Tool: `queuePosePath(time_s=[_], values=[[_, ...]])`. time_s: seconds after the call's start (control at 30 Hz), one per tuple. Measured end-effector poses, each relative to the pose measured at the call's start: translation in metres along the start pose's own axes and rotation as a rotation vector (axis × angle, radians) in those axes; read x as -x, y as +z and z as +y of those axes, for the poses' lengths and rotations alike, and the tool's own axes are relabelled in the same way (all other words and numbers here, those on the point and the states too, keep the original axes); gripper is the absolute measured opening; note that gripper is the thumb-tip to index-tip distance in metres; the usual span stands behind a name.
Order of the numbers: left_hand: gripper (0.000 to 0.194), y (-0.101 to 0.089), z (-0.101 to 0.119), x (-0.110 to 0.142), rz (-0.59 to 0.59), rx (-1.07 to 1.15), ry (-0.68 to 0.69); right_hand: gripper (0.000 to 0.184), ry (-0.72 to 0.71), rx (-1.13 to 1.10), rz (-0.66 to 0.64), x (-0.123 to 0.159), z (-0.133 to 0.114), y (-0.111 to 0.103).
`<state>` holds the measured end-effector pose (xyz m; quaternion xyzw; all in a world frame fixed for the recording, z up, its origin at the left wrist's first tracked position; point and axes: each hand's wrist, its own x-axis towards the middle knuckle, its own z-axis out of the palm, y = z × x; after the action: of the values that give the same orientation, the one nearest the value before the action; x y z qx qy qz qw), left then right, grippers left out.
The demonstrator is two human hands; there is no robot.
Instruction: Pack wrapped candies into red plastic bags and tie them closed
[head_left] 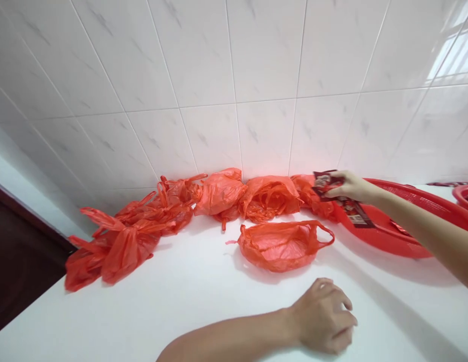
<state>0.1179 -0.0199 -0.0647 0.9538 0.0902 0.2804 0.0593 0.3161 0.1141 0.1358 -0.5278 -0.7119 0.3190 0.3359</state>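
My right hand [349,187] is closed on dark red snack packets [323,182], above the left rim of a red plastic basket [385,244]. Another snack packet [357,213] hangs just below that hand; whether the fingers grip it too is unclear. Nearer to me, my left hand [326,318] hovers over the white table with loosely bent, parted fingers, and nothing shows in it. Beyond it an open red plastic bag [277,246] lies with its mouth spread towards me and one handle loop out to the right.
Several red plastic bags [222,193] line the tiled wall [204,60], and knotted ones [124,246] sit at the left. Part of a second red basket [462,193] shows at the right edge. A dark brown panel [22,256] borders the table [173,291] on the left.
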Motion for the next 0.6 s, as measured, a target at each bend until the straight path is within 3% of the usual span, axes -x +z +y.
queuePosePath(time_s=[0.07,0.17,0.3,0.4,0.6], values=[[0.019,-0.008,0.002,0.003,0.049,-0.031,-0.012,0.042,-0.148,0.036,-0.118,-0.005,-0.023,0.030],[0.018,-0.018,0.004,0.011,0.126,-0.070,-0.023,0.046,-0.412,0.154,-0.230,-0.009,-0.044,0.077],[0.016,-0.029,0.005,0.028,0.171,-0.091,-0.088,0.038,-0.491,0.364,-0.470,-0.008,-0.047,0.124],[0.014,-0.041,0.005,0.044,0.204,-0.101,-0.131,0.029,-0.483,0.455,-0.509,-0.006,-0.039,0.138],[0.018,-0.065,0.000,0.059,0.261,-0.150,-0.244,0.031,-0.457,0.532,-0.432,0.006,-0.022,0.132]])
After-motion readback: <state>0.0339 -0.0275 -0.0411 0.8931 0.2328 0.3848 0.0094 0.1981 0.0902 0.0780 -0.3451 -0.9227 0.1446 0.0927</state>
